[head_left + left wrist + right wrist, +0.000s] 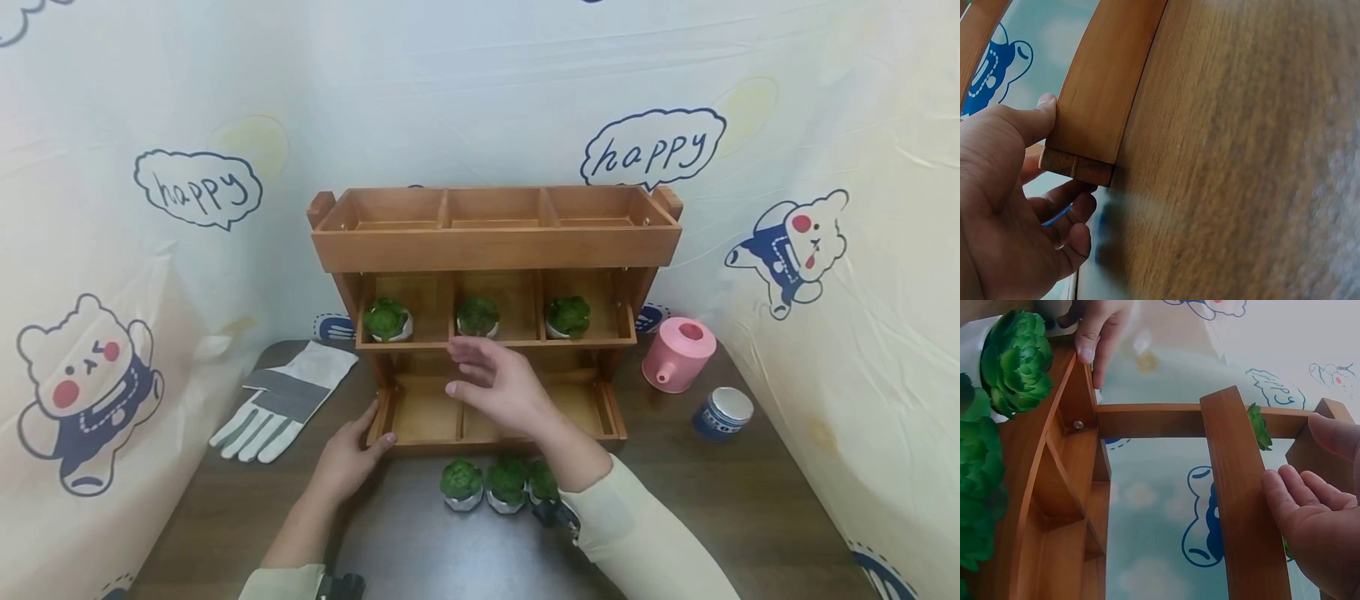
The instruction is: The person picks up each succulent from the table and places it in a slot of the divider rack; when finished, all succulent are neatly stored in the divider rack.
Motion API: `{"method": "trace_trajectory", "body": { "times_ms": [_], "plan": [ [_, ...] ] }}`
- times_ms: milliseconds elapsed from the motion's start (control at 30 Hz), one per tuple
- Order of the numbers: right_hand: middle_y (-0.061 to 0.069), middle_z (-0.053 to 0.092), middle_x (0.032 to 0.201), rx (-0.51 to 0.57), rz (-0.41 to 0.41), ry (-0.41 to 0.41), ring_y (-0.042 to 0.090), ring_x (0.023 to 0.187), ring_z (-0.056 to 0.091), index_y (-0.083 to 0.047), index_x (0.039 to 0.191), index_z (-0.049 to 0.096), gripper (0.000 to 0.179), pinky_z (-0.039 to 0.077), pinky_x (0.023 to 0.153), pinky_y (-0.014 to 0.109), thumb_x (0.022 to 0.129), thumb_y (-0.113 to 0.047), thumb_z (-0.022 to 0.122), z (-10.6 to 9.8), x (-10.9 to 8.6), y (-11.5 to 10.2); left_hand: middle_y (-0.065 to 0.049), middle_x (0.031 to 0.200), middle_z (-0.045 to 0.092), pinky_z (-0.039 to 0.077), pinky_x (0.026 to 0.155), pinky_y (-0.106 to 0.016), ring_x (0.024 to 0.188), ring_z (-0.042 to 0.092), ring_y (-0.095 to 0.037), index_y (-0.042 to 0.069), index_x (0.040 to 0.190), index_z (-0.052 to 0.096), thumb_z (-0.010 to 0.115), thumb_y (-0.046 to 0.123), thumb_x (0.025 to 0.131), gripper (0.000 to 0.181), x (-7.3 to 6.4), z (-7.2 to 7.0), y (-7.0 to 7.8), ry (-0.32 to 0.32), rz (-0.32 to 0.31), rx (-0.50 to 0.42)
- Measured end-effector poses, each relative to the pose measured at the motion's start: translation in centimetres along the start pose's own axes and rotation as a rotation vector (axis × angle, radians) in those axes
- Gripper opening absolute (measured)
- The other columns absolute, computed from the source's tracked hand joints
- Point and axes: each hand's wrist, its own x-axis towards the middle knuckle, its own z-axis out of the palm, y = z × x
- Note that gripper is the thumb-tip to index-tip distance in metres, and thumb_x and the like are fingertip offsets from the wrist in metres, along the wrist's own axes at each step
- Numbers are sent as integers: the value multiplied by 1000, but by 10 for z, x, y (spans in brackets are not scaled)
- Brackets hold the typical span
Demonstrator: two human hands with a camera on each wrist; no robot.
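Observation:
A three-tier wooden shelf point(495, 250) with divided trays stands on the table. My left hand point(348, 458) grips the left end of its bottom tray, with the thumb point(1040, 119) on the edge and the other fingers bent around the corner. In front of the middle tier hovers my right hand point(510, 387), its fingers loosely extended and nothing in it. Behind it, the middle tier's compartments hold a left potted plant point(387, 318), a middle one point(478, 317) and a right one point(567, 315). Three more small green potted plants point(461, 482) stand before the shelf, the rightmost partly hidden by my right wrist.
Grey-and-white work gloves point(288, 400) lie left of the shelf. To its right are a pink watering can point(678, 354) and a blue-and-white jar point(722, 414). A printed curtain point(480, 100) encloses the table's back and sides.

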Motion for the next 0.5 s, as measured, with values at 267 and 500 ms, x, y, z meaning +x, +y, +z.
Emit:
{"method": "trace_trajectory", "body": {
  "times_ms": [267,500],
  "plan": [
    [12,64,138,3,-3,8,25,129,62,0,143,57,59,50,106,28,89,-4,80,-2,-6,3,-30,159,38,31,112,-73,145,35,-55,22,166,29,64,54,100,81,1,0,-2,2,9,-4],
    [9,65,138,-11,1,4,21,127,63,-6,143,58,58,50,106,29,90,-5,81,-5,-11,6,-31,159,38,30,113,-72,145,34,-55,21,166,29,64,52,100,80,1,0,-2,10,24,-3]
  ]
}}
